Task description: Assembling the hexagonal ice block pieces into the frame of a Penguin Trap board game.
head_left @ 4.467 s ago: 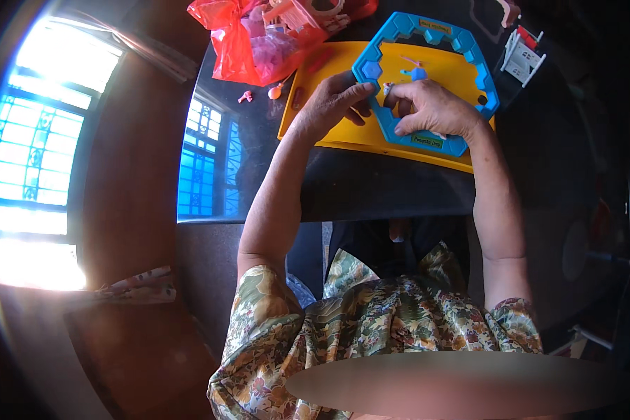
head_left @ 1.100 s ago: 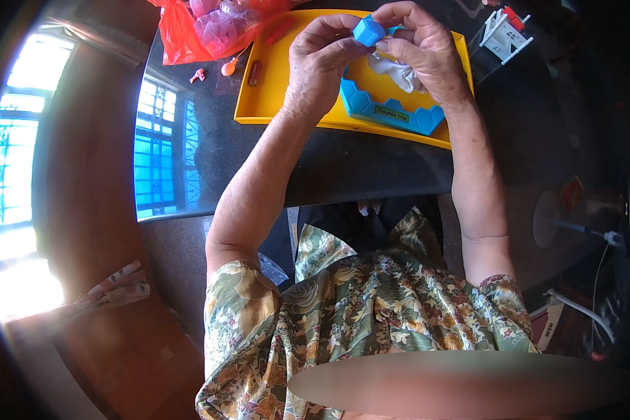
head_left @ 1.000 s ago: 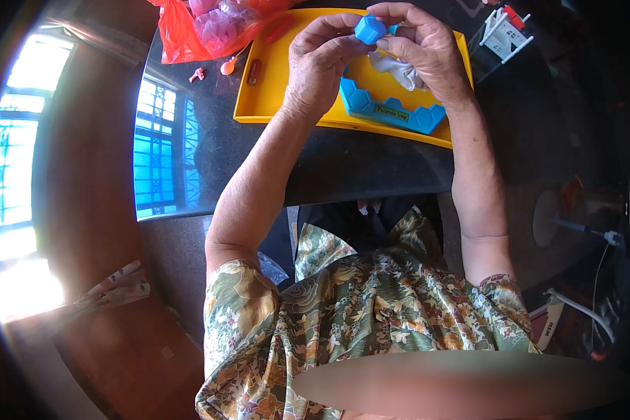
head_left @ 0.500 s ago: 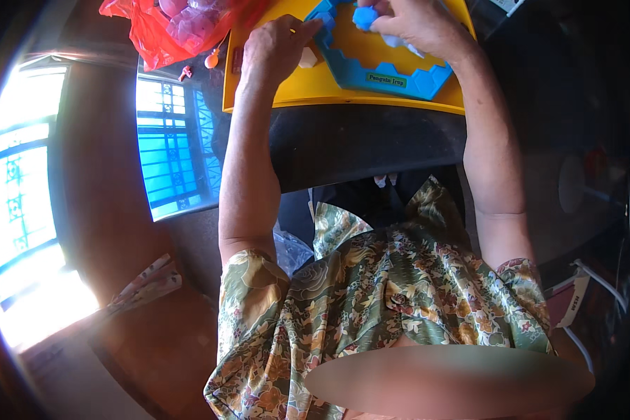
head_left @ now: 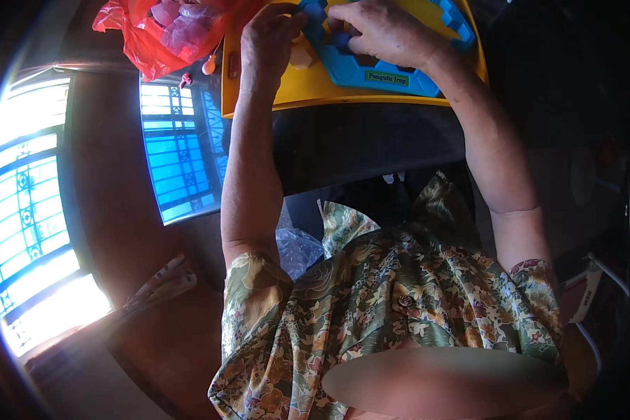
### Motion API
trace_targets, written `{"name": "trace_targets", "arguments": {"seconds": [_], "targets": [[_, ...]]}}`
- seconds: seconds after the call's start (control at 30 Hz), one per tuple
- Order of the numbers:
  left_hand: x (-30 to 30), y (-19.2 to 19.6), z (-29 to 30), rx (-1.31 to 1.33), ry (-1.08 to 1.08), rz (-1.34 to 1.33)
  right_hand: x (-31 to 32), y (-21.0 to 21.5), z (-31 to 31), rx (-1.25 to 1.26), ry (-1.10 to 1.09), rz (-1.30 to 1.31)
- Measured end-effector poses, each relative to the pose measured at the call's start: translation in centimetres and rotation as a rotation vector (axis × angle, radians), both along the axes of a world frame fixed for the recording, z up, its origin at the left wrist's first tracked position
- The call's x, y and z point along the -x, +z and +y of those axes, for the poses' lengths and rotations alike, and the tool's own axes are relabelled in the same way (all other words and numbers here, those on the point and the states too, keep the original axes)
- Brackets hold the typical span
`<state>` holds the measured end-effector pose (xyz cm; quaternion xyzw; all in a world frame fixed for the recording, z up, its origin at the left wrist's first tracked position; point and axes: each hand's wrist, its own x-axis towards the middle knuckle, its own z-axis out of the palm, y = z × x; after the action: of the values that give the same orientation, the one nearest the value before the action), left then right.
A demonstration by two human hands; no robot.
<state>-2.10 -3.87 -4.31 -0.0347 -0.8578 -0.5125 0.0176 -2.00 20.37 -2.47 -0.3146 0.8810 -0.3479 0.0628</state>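
A: Strong daylight from the window (head_left: pixel 28 210) at left; panes blown out to near white low down. Glare spills onto the floor there.

B: Noted. The dark surface (head_left: pixel 357 140) mirrors the window as a blue reflection. Right side falls into deep shadow, detail lost.

A: Fisheye bend heavy: window frame curves toward the rim, corners vignette to black.

B: Centre reasonably sharp; floral shirt (head_left: pixel 399 315) print reads clearly. Yellow tray (head_left: pixel 315 84) and red bag (head_left: pixel 161 35) well lit, saturated. A smooth blurred oval sits at bottom centre.
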Motion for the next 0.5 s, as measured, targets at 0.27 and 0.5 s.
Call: {"name": "trace_targets", "arguments": {"seconds": [0.27,0.5], "targets": [[-2.7,3.3,4.3,-0.641,-0.030,-0.196,-0.8,1.5,0.8,0.235,-0.073,0.029],[-3.3,3.5,4.3,-0.583,-0.184,0.052,-0.8,2.6,1.4,0.324,-0.032,-0.038]]}}
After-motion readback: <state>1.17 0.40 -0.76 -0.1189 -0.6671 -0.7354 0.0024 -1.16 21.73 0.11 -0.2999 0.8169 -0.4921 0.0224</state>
